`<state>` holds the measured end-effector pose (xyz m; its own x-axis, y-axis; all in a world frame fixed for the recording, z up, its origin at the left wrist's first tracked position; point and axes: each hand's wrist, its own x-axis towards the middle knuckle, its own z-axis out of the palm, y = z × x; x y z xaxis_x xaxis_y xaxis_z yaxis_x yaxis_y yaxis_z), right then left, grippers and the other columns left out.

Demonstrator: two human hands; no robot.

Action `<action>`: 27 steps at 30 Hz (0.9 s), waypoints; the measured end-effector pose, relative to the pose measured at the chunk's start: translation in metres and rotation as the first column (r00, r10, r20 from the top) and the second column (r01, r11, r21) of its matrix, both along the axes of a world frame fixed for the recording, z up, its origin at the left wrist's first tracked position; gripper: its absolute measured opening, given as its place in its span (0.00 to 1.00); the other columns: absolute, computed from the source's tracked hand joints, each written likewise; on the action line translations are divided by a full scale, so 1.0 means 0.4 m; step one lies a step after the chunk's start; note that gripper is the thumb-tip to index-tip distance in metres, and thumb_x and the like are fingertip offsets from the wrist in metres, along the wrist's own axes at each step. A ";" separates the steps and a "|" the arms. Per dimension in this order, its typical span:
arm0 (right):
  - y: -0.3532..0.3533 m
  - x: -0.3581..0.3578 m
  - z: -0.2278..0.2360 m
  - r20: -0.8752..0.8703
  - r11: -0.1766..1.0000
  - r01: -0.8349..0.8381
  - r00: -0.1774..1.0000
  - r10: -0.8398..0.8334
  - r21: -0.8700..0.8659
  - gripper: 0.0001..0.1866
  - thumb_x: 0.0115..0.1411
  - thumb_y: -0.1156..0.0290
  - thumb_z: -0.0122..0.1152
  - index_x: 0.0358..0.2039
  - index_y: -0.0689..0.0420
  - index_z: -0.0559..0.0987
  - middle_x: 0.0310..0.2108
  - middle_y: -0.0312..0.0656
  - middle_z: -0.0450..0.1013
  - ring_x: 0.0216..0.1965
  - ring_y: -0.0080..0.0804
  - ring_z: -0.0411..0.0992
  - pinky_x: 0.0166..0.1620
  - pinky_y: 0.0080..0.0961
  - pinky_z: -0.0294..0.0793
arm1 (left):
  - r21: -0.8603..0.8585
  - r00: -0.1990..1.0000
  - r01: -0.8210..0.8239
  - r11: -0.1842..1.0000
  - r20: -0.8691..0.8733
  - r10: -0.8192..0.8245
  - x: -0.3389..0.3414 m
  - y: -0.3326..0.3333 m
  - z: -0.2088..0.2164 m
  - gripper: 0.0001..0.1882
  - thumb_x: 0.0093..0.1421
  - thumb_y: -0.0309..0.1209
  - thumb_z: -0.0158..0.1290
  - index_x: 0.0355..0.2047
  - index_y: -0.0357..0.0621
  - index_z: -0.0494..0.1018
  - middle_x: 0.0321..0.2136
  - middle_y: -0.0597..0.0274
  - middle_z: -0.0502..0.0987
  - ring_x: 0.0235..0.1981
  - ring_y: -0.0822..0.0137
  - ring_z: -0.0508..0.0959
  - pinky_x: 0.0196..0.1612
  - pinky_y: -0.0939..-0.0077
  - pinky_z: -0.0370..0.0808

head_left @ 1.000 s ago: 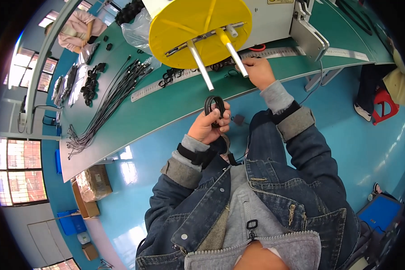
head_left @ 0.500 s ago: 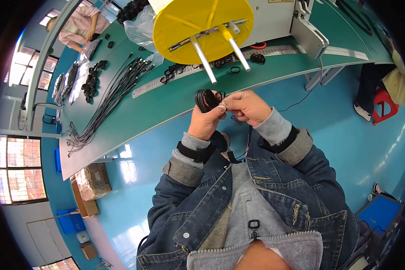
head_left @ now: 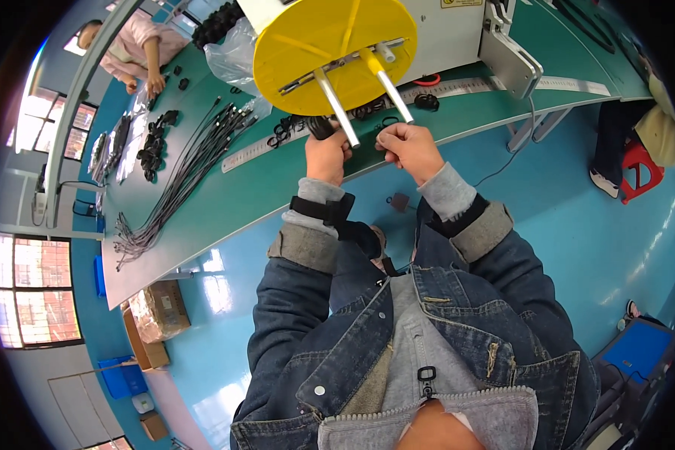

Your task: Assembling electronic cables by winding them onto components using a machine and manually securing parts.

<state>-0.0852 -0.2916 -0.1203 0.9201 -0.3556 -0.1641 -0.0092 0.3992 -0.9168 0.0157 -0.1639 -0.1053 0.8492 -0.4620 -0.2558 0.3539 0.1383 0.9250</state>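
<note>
Black coiled cable, already wound, gripped by closed fingers of left hand. Right hand: fingers curled; hold cannot be told. Left of the fingers, long straight grey-black cables are left uncoiled on green table.

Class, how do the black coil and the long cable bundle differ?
The black coil is compact and held in the left hand; the cable bundle lies stretched lengthwise on the green table. The black coil looks black, the cable bundle greyer. Both are dark overall.
</note>
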 end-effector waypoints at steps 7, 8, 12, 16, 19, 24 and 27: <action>-0.003 0.002 0.021 -0.029 0.988 0.062 0.997 -0.067 -0.141 0.07 0.54 0.71 0.57 0.27 0.62 0.76 0.22 0.34 0.72 0.15 0.16 0.64 0.16 0.12 0.61 | 0.114 0.897 -0.159 0.981 0.431 0.095 0.015 0.012 -0.006 0.08 0.49 0.22 0.53 0.31 0.39 0.67 0.18 0.67 0.68 0.16 0.75 0.67 0.19 0.81 0.65; 0.000 0.001 0.027 -0.039 0.984 0.056 0.997 -0.064 -0.169 0.07 0.54 0.71 0.57 0.27 0.62 0.76 0.22 0.34 0.72 0.15 0.16 0.64 0.17 0.12 0.61 | 0.117 0.897 -0.160 0.980 0.431 0.095 0.004 0.017 -0.003 0.08 0.49 0.22 0.53 0.31 0.39 0.67 0.18 0.67 0.68 0.16 0.75 0.67 0.19 0.81 0.65; 0.022 -0.004 0.049 -0.023 0.971 0.007 1.000 -0.013 -0.239 0.06 0.54 0.72 0.56 0.26 0.62 0.76 0.21 0.35 0.72 0.15 0.17 0.65 0.18 0.13 0.62 | 0.040 0.960 0.157 0.987 0.227 -0.162 -0.064 0.035 0.032 0.09 0.52 0.22 0.53 0.34 0.41 0.67 0.22 0.65 0.70 0.19 0.75 0.67 0.22 0.82 0.65; 0.029 -0.024 0.032 0.063 0.989 -0.128 0.989 0.133 -0.071 0.06 0.54 0.73 0.55 0.29 0.63 0.76 0.21 0.36 0.72 0.16 0.18 0.66 0.19 0.14 0.64 | -0.121 0.947 0.307 0.944 0.133 -0.291 -0.093 0.061 0.014 0.11 0.53 0.23 0.52 0.37 0.40 0.66 0.24 0.65 0.70 0.20 0.74 0.68 0.23 0.80 0.65; 0.042 -0.054 0.023 0.164 0.910 -0.272 0.959 0.230 0.314 0.08 0.57 0.72 0.52 0.33 0.62 0.75 0.21 0.35 0.71 0.16 0.16 0.65 0.17 0.12 0.61 | -0.295 0.959 0.255 0.921 -0.043 -0.280 -0.113 0.084 0.009 0.11 0.51 0.22 0.53 0.36 0.40 0.66 0.23 0.65 0.69 0.20 0.74 0.68 0.20 0.82 0.64; 0.078 -0.152 0.061 0.177 0.818 -0.325 0.945 0.274 0.473 0.11 0.57 0.72 0.52 0.40 0.60 0.74 0.22 0.36 0.72 0.17 0.16 0.66 0.18 0.13 0.63 | -0.357 0.865 0.463 0.811 -0.018 -0.502 -0.135 0.108 0.029 0.12 0.51 0.21 0.51 0.37 0.40 0.65 0.24 0.64 0.68 0.19 0.75 0.66 0.20 0.82 0.63; 0.027 -0.168 0.069 0.150 0.843 -0.523 0.850 0.504 0.127 0.13 0.56 0.71 0.55 0.43 0.59 0.74 0.23 0.36 0.72 0.17 0.16 0.66 0.19 0.14 0.66 | -0.278 0.758 0.585 0.762 -0.145 -0.635 -0.148 0.126 0.059 0.16 0.50 0.25 0.54 0.38 0.39 0.63 0.25 0.61 0.68 0.18 0.76 0.63 0.19 0.85 0.60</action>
